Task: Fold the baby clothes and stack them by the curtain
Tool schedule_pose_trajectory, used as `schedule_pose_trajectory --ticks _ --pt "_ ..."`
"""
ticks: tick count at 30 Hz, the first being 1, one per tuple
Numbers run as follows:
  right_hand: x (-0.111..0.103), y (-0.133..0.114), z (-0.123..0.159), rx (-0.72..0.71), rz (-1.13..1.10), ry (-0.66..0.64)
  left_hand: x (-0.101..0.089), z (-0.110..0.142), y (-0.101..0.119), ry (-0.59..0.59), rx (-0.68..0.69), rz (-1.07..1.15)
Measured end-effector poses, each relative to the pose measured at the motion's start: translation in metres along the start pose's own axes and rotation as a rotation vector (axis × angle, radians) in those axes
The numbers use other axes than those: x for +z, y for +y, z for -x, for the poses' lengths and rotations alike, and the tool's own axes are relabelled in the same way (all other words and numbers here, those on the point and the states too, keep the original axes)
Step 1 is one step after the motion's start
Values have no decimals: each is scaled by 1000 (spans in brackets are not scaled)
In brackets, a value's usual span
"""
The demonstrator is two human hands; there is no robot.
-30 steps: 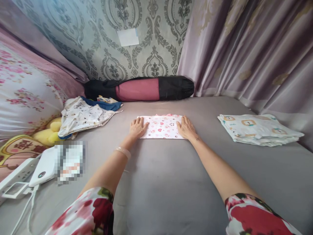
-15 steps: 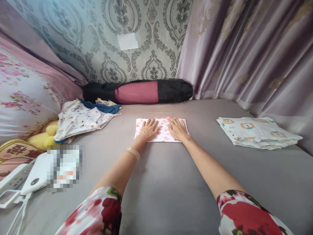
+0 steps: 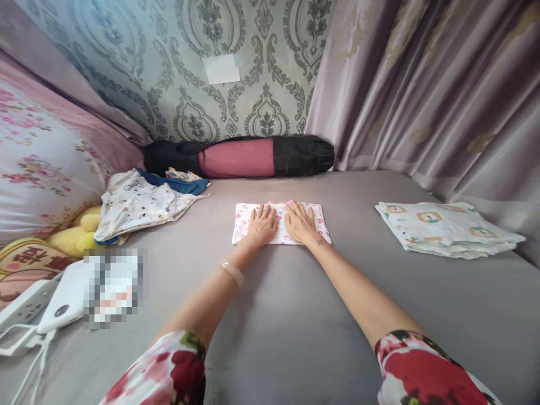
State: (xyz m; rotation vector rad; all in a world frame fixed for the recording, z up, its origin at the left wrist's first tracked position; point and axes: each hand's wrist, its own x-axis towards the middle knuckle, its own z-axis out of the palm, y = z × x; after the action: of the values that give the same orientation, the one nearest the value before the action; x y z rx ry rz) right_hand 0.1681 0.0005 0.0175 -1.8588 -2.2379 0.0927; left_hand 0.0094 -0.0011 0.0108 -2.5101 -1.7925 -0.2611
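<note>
A folded white cloth with a pink and red print [image 3: 280,232] lies flat on the grey bed sheet [image 3: 287,315]. Both palms rest on top of it. My left hand [image 3: 262,224] lies flat on the cloth's left half, fingers stretched out, with a pale bangle [image 3: 233,272] at the wrist. On the right half, my right hand [image 3: 300,222] is flat too, its fingers apart and pointing away from me. A little pink fabric shows past the cloth's far edge. Neither hand grips anything.
At the right lies a folded stack of white printed cloth [image 3: 447,228]. Crumpled garments [image 3: 145,202] and a yellow plush [image 3: 84,230] are at the left, near a power strip [image 3: 27,306] and white power bank [image 3: 67,295]. A black and pink rolled bag [image 3: 236,157] lies along the wall.
My hands have slid closer together on the cloth, the left moving right and the right moving slightly left. The cloth stays folded in the same place.
</note>
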Motion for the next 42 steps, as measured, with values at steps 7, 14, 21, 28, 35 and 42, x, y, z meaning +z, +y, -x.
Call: schedule_pose_trajectory --ticks 7,14,21,28,35,42 --pt "11 -15 6 -40 -6 -1 9 6 14 -10 -39 43" --pt "7 -16 3 -26 -8 -40 3 5 12 -39 -35 51" --pt "10 -43 -6 -15 -32 12 -7 23 -6 36 -155 -7" --pt "22 -47 -9 -13 -17 -9 -9 53 -54 -44 -123 38" --pt "18 -49 -12 9 -8 -50 -10 64 -81 2 -236 139" --pt "23 -76 -22 -11 -44 -13 -13 64 -78 105 -431 137"
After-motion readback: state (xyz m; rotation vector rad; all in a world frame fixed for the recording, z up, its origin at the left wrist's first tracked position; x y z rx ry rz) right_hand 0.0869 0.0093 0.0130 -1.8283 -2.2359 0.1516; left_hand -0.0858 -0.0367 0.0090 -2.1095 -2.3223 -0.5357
